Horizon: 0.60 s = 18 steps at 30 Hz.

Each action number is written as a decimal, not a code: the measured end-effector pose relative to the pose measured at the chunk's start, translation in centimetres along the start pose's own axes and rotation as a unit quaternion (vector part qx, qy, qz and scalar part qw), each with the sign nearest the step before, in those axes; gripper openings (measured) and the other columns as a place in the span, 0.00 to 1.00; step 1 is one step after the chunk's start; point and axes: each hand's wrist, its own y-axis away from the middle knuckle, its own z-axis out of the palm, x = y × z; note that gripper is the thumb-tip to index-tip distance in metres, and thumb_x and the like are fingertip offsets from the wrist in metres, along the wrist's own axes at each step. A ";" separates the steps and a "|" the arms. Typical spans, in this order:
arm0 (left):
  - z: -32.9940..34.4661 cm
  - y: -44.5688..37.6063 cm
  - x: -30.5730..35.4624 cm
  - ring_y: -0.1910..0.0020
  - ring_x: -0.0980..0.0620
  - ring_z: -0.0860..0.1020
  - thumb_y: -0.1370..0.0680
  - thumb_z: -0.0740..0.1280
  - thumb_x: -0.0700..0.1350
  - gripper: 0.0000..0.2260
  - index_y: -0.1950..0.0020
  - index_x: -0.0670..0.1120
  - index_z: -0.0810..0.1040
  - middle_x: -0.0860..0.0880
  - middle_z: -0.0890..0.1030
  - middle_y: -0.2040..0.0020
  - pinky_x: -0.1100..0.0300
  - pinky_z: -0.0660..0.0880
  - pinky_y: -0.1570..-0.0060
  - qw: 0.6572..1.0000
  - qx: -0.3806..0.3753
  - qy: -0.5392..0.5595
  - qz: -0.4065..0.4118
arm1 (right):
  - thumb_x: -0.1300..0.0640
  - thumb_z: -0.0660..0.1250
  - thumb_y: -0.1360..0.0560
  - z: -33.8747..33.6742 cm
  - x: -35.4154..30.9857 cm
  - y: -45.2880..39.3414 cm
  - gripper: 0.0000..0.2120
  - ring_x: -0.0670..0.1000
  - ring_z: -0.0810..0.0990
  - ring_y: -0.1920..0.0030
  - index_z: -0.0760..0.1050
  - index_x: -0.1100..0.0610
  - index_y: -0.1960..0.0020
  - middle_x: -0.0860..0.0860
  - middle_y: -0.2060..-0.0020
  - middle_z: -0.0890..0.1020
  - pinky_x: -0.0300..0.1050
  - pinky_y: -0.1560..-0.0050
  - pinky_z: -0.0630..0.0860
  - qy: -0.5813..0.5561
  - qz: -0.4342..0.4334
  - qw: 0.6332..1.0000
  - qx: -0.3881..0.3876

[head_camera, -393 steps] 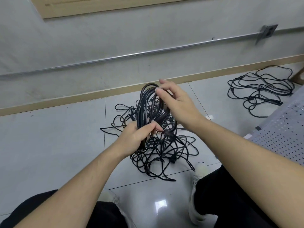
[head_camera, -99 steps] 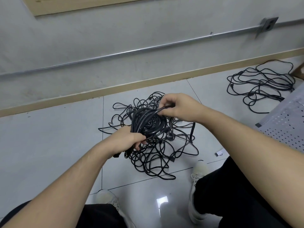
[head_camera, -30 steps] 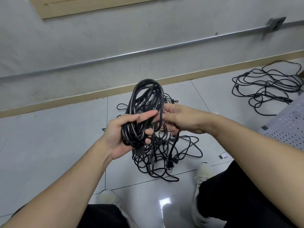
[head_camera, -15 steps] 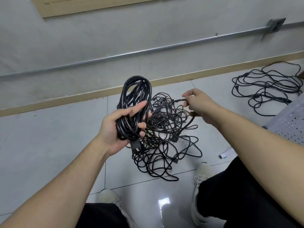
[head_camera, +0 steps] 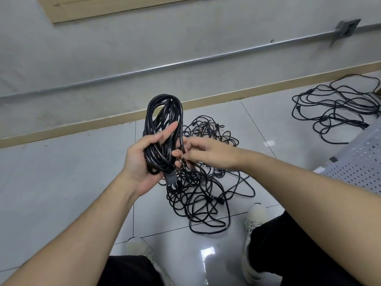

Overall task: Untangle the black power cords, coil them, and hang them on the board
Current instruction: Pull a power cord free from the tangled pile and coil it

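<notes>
A metal conduit (head_camera: 185, 62) runs along the grey wall (head_camera: 123, 48); white shoes (head_camera: 254, 217) rest on glossy floor tiles (head_camera: 61, 172).

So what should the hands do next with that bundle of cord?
Probably wrap the loose strand around the coil to tie it. The left hand grips the finished loops, and the right hand pinches a strand beside them. The tangled pile on the floor waits.

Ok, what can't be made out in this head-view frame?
- Right hand fingertips: hidden behind the coiled cord, grip on its strand unclear.
- Pegboard: cut by the right edge.
- Floor tangle: number of cords untellable, strands overlap.
- Far pile: too small for plugs.
</notes>
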 end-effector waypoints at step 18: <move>0.5 0.0 -2.5 0.49 0.43 0.79 0.30 0.65 0.44 0.11 0.57 0.47 0.87 0.41 0.84 0.45 0.52 0.76 0.53 0.978 -0.017 -0.197 -0.066 | 0.60 0.66 0.18 -0.3 -2.2 -0.6 0.06 0.53 0.82 0.63 0.75 0.64 0.49 0.55 0.64 0.81 0.51 0.49 0.82 -0.425 0.029 0.885 0.186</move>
